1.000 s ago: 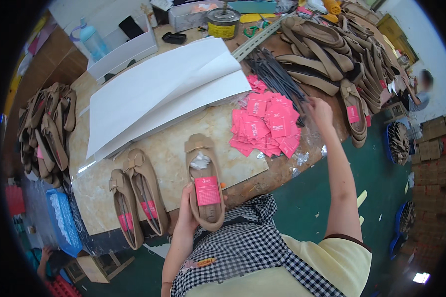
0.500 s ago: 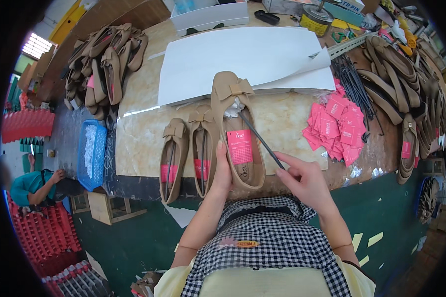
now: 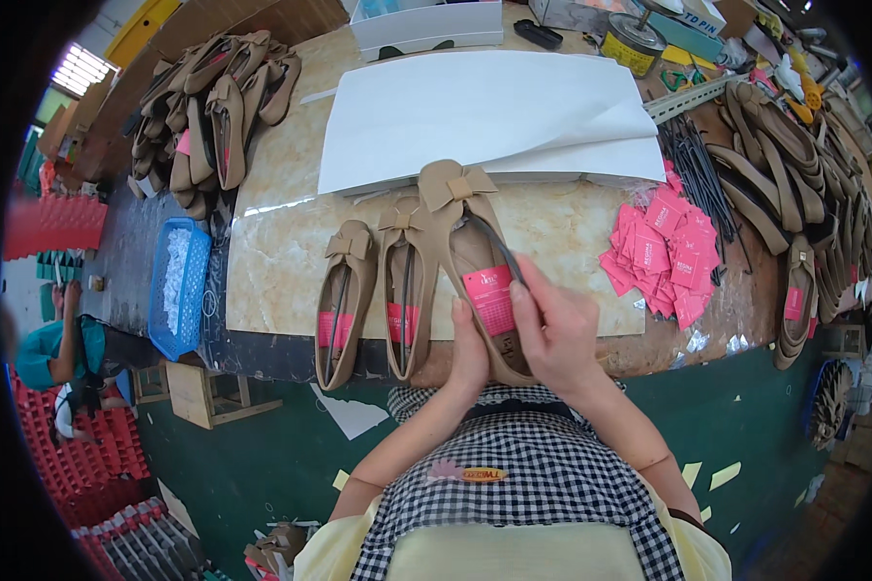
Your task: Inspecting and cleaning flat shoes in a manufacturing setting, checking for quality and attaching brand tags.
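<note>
My left hand [image 3: 470, 351] grips the left side of a tan flat shoe [image 3: 444, 179] with a bow, its heel toward me at the table's front edge. Inside the shoe lies a pink card [image 3: 488, 293]. My right hand [image 3: 560, 324] pinches a thin black stick [image 3: 489, 232] that bends in an arc inside the shoe, its far end toward the toe. Left of it, two matching flats, the outer shoe [image 3: 350, 235] and the inner shoe [image 3: 402, 215], lie side by side, each with a pink card and a black stick inside.
White sheets [image 3: 475, 116] lie beyond the shoes. At right are loose pink cards [image 3: 664, 254], a bundle of black sticks [image 3: 696, 174] and piled flats [image 3: 765, 189]. More flats [image 3: 228, 126] heap at far left, above a blue basket [image 3: 171, 339]. Another person [image 3: 63, 349] works at left.
My right hand has moved up and left over the shoe with the stick, which was straight and sticking out past the side and now bows inside. The shoe's heel has swung slightly right.
</note>
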The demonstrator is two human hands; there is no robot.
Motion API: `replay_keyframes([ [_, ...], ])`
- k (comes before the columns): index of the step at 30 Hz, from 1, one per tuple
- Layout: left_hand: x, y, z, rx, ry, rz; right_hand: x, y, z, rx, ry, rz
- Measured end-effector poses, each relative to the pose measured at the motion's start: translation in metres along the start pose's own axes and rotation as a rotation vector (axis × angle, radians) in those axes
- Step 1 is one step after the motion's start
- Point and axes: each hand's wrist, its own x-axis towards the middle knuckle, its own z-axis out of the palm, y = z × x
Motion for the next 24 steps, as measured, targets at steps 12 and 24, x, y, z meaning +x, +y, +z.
replay_keyframes([
  [12, -0.003, -0.015, 0.000, 0.110, 0.003, 0.161, -0.042, 0.008, -0.008, -0.006, -0.377, 0.331],
  [24, -0.023, 0.076, -0.102, 1.729, 0.272, 0.371, -0.060, 0.113, -0.002, 0.173, -0.398, 0.546],
])
